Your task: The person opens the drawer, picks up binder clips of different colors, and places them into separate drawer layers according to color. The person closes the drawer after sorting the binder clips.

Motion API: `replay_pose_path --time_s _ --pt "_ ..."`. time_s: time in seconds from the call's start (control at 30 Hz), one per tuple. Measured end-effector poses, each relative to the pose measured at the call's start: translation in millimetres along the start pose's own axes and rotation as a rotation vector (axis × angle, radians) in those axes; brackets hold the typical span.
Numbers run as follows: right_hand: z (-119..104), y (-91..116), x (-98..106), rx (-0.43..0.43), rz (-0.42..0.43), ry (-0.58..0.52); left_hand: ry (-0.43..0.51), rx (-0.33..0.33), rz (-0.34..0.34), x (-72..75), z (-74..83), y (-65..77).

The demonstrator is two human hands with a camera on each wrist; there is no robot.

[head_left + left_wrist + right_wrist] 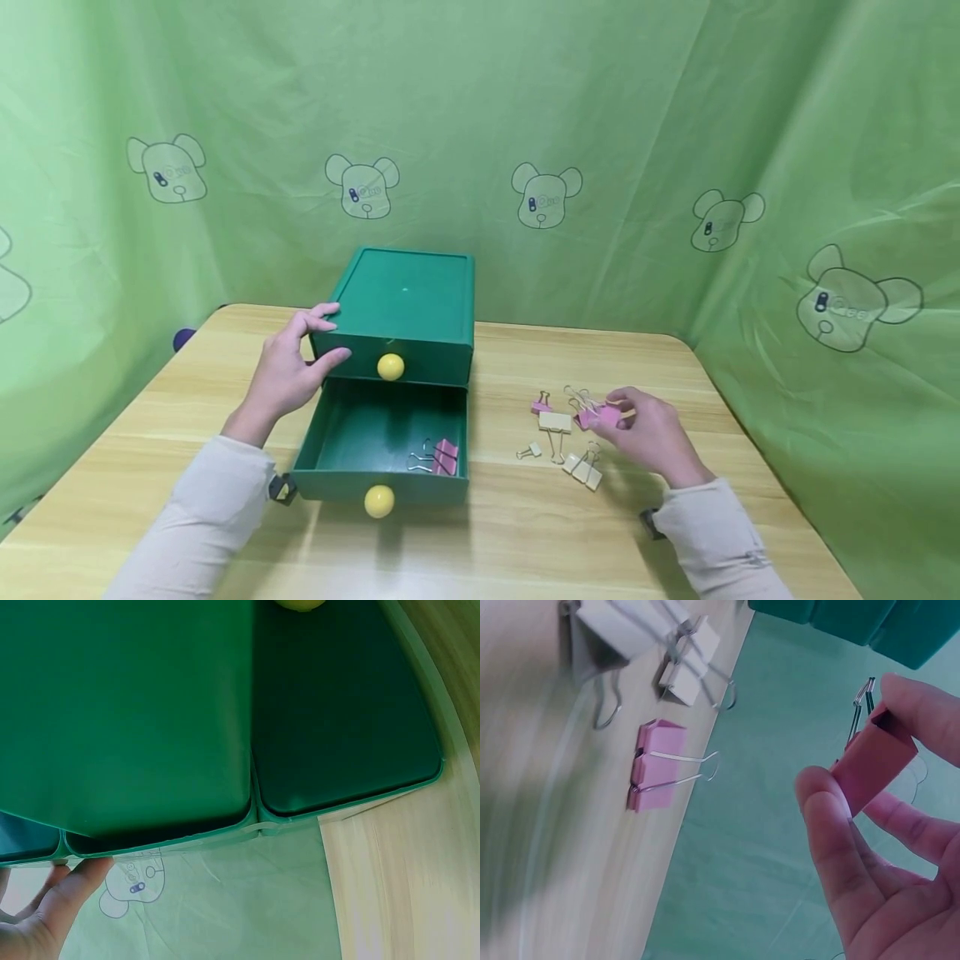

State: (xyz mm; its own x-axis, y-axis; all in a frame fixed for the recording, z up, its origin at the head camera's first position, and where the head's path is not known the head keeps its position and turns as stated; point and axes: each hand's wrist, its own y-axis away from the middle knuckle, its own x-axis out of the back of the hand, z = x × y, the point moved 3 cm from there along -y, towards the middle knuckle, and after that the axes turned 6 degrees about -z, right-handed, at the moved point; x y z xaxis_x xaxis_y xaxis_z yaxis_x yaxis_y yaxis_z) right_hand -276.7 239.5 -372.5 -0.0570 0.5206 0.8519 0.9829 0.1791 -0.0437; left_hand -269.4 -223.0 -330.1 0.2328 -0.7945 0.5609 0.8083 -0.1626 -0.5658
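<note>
Nearest, the pulled-out lower drawer [423, 490] juts from the front of the green cabinet [405, 296], a pink clip [446, 457] lying inside at its right. Right of the cabinet, on the wooden table [517, 533], lie three pale clips: a small one [530, 451] and two larger ones [582, 472] [555, 422]. Beyond them to the right of the cabinet, the right hand [652, 433] pinches a pink binder clip [874, 765] between thumb and fingertips, held clear of the table. The left hand [288, 367], thumb and fingers spread apart, touches the cabinet's upper left front corner. Behind the cabinet hangs a green curtain [450, 100].
</note>
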Motion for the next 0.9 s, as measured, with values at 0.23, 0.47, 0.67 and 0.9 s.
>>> replay_pose_path --time_s 0.23,0.47,0.67,0.9 --pt "-11.9 2.6 -1.2 0.02 -0.003 -0.018 0.002 0.011 -0.004 -0.5 -0.7 0.1" --pt "-23.0 4.7 -1.3 0.072 0.014 -0.007 0.0 0.017 -0.006 -0.6 -1.0 0.6" --pt "-31.4 5.5 -3.1 0.097 0.021 -0.006 0.0 0.02 -0.005 -1.0 -1.4 1.7" --pt "-40.1 5.4 -5.4 0.139 0.036 0.0 -0.002 0.015 -0.002 0.1 0.0 0.4"
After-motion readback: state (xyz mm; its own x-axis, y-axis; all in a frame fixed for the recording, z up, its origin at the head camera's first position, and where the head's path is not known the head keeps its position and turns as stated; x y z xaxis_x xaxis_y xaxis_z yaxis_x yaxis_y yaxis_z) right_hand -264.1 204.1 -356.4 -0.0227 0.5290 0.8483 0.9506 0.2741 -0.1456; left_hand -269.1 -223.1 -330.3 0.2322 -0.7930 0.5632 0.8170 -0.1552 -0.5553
